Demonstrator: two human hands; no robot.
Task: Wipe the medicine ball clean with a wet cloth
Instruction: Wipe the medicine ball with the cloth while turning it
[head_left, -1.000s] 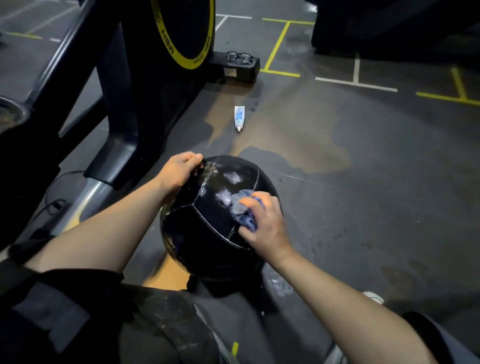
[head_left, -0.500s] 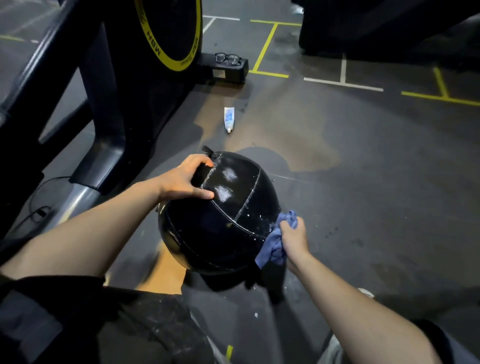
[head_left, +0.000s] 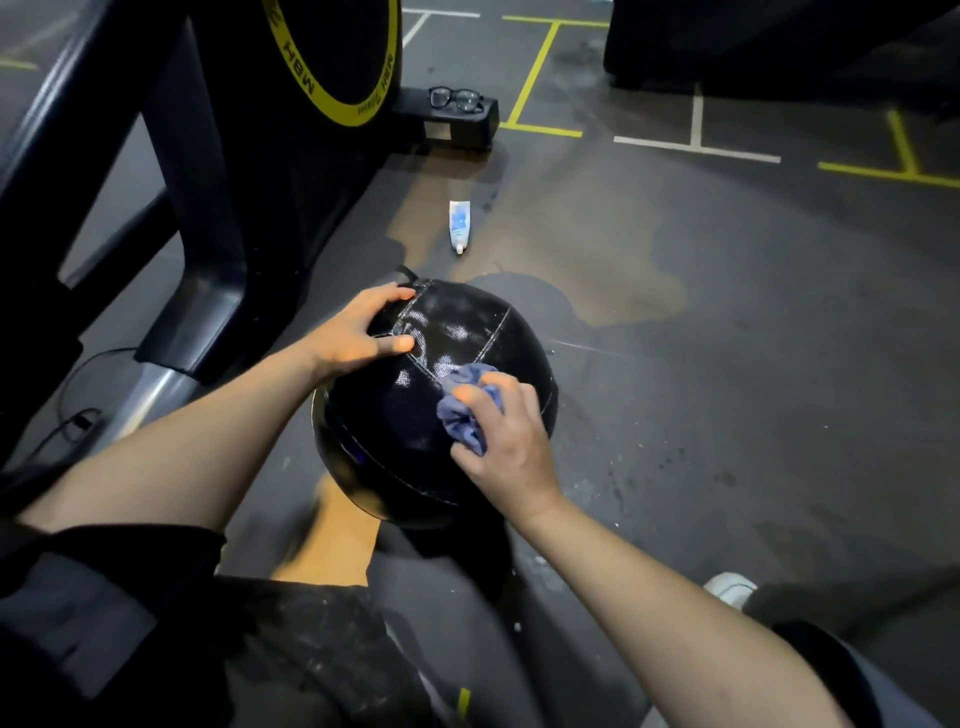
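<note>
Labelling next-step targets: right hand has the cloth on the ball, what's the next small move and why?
Probably drag the crumpled blue cloth along the pale stitched seam toward the left hand. The right hand pinches it against the upper face of the black panelled medicine ball, the left hand steadies the top, and pale speckled residue shows on the panel just beyond the cloth.

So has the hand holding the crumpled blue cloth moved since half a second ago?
Yes. The right hand carried the blue cloth from the black medicine ball's right flank up onto its top panel.
</note>
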